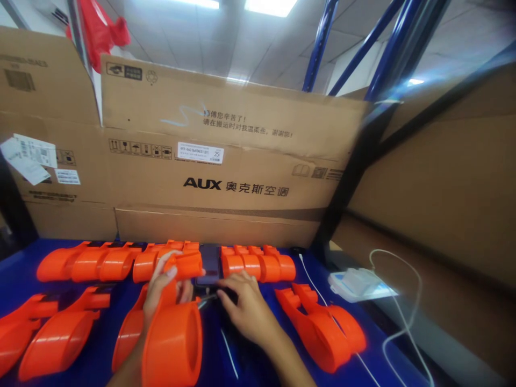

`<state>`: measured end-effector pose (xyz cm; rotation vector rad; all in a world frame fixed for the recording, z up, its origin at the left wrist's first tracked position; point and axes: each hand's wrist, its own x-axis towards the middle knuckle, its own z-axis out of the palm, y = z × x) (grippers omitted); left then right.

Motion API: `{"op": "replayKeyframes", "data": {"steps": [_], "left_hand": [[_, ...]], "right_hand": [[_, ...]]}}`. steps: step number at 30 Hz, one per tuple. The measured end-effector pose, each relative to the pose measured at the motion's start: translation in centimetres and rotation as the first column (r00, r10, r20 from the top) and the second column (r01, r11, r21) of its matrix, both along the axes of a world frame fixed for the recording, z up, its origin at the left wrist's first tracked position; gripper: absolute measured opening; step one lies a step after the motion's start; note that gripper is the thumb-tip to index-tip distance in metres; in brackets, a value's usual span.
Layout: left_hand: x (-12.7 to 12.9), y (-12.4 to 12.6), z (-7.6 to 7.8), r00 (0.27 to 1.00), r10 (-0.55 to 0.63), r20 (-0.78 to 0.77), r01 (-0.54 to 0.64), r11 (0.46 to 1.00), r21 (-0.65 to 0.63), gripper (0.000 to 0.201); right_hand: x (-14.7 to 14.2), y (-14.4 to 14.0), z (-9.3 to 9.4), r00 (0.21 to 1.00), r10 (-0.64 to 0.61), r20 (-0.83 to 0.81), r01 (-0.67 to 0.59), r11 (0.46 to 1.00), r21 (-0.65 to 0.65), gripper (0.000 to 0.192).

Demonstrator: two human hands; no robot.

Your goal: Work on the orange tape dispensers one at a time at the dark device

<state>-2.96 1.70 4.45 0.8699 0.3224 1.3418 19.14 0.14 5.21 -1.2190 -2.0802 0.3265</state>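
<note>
**Orange shells on the blue bench: one in hand, small part under the other**

Orange plastic housing (pixel 171 328) sits in my left hand (pixel 163 287), fingers wrapped round its narrow neck, wide open mouth turned toward the camera, held just above the blue table (pixel 12 269). My right hand (pixel 245 309) lies palm down just beside it, fingers curled onto something small and dark on the table; what it is I cannot make out, nor whether the fingers pinch it or only press on it.

Step, as I judge it: fitting or picking up a small piece for the held housing. Next move calls for a steady left grip and a fine fingertip pinch on the right.

Just beyond the fingers, a dark phone (pixel 210 264) lies flat between two rows of orange housings (pixel 113 260). More of them lie near left (pixel 60 333) and right (pixel 322 325). A white cable (pixel 397 328) trails off the right edge past a white packet (pixel 357 284). Cardboard boxes (pixel 226 161) wall the back; blue rack posts (pixel 318 48) rise behind.
</note>
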Motion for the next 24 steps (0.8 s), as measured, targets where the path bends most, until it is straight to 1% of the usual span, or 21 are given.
{"op": "replayKeyframes", "data": {"steps": [2, 4, 6, 7, 8, 9, 11, 12, 13, 14, 16, 18, 19, 20, 21, 22, 23, 24], "left_hand": [[0.4, 0.1, -0.1, 0.998, 0.051, -0.042, -0.05, 0.998, 0.034, 0.033], [0.8, 0.3, -0.1, 0.99, 0.12, -0.071, -0.118, 0.992, 0.031, 0.036], [1.4, 0.4, -0.1, 0.976, 0.18, -0.119, -0.179, 0.984, 0.013, 0.04], [1.6, 0.4, -0.2, 0.968, 0.198, -0.157, -0.2, 0.98, 0.004, 0.042], [1.9, 0.4, -0.1, 0.958, 0.209, -0.195, -0.214, 0.977, -0.005, 0.045], [2.1, 0.3, -0.1, 0.948, 0.218, -0.231, -0.227, 0.974, -0.015, 0.047], [2.5, -0.1, 0.0, 0.922, 0.276, -0.272, -0.298, 0.954, -0.041, 0.05], [2.7, -0.3, 0.1, 0.904, 0.326, -0.275, -0.353, 0.934, -0.054, 0.051], [3.0, -0.6, 0.2, 0.886, 0.378, -0.27, -0.408, 0.91, -0.067, 0.052], [3.2, -0.8, 0.3, 0.87, 0.419, -0.26, -0.453, 0.888, -0.082, 0.052], [3.7, -1.3, 0.4, 0.852, 0.463, -0.245, -0.5, 0.859, -0.114, 0.058], [4.1, -1.8, 0.4, 0.844, 0.467, -0.264, -0.502, 0.861, -0.085, 0.062], [4.2, -2.1, 0.4, 0.831, 0.469, -0.299, -0.498, 0.867, -0.025, 0.063], [4.2, -2.4, 0.5, 0.803, 0.485, -0.346, -0.492, 0.867, 0.073, 0.063], [4.1, -2.9, 0.6, 0.758, 0.515, -0.399, -0.474, 0.856, 0.205, 0.064], [3.9, -3.4, 0.7, 0.693, 0.562, -0.451, -0.437, 0.825, 0.358, 0.068], [3.6, -3.9, 1.0, 0.608, 0.619, -0.498, -0.369, 0.775, 0.512, 0.074], [3.2, -4.5, 1.3, 0.51, 0.675, -0.532, -0.268, 0.713, 0.648, 0.082]], "right_hand": [[0.2, 0.1, 0.3, 0.998, -0.028, -0.048, 0.029, 0.999, 0.021, 0.018], [0.3, 0.0, 0.7, 0.989, -0.045, -0.139, 0.052, 0.998, 0.047, 0.02], [0.4, -0.4, 1.1, 0.972, -0.016, -0.233, 0.031, 0.998, 0.062, 0.022], [0.4, -0.7, 1.2, 0.963, 0.03, -0.267, -0.013, 0.998, 0.067, 0.025], [0.4, -1.1, 1.3, 0.952, 0.101, -0.29, -0.084, 0.994, 0.072, 0.031], [0.5, -1.5, 1.4, 0.933, 0.191, -0.304, -0.176, 0.981, 0.076, 0.041], [0.4, -2.3, 1.6, 0.876, 0.358, -0.322, -0.354, 0.932, 0.074, 0.071], [0.4, -2.6, 1.6, 0.851, 0.41, -0.329, -0.411, 0.909, 0.07, 0.085], [0.3, -2.8, 1.7, 0.836, 0.439, -0.329, -0.443, 0.894, 0.066, 0.096], [0.2, -2.9, 1.7, 0.833, 0.45, -0.322, -0.455, 0.888, 0.064, 0.1], [-0.1, -3.0, 1.8, 0.834, 0.466, -0.296, -0.466, 0.882, 0.073, 0.096], [-0.2, -2.8, 1.7, 0.829, 0.478, -0.289, -0.472, 0.877, 0.095, 0.086], [-0.1, -2.8, 1.6, 0.831, 0.466, -0.303, -0.456, 0.883, 0.109, 0.082], [0.0, -2.7, 1.4, 0.838, 0.436, -0.327, -0.42, 0.899, 0.122, 0.079], [0.1, -2.6, 1.3, 0.848, 0.393, -0.355, -0.37, 0.919, 0.134, 0.077], [0.3, -2.5, 1.1, 0.857, 0.346, -0.383, -0.316, 0.938, 0.142, 0.075], [0.5, -2.5, 1.0, 0.86, 0.308, -0.406, -0.271, 0.951, 0.147, 0.073], [0.7, -2.4, 1.0, 0.859, 0.29, -0.422, -0.25, 0.957, 0.147, 0.072]]}}
